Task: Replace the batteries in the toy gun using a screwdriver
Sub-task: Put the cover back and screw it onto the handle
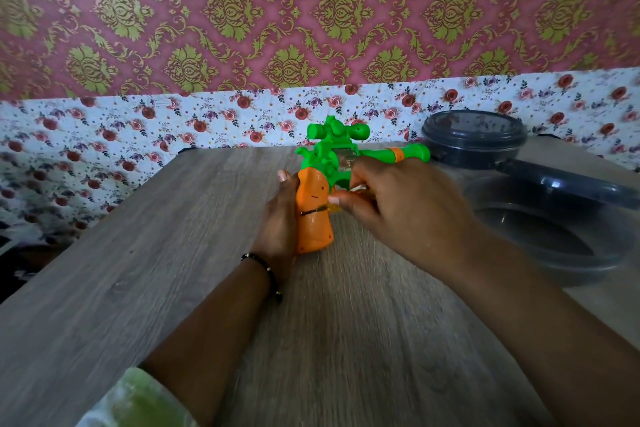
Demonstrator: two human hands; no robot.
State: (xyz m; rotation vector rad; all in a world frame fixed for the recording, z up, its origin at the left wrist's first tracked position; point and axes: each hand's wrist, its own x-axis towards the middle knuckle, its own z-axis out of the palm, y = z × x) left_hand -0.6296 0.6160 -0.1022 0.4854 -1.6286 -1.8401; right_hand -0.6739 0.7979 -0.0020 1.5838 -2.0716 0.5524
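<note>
Left hand (277,218): I grip the toy gun (313,215) handle, centre frame, steady.
Right hand (391,204): I pinch the screwdriver (317,210); press its tip square into the screw.

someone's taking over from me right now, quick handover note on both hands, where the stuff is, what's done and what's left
Left hand: grips the orange grip of the toy gun, holding it on the table with the green barrel pointing right.
Right hand: pinches a small screwdriver, its tip against the side of the orange grip.
Nearby: an open dark container and its lid on the right, with a second, closed container behind it.
Done: gun steadied, screwdriver placed on the grip.
Left: no cover off and no batteries in sight, so unscrewing, swapping batteries and closing up all seem to remain.
</note>
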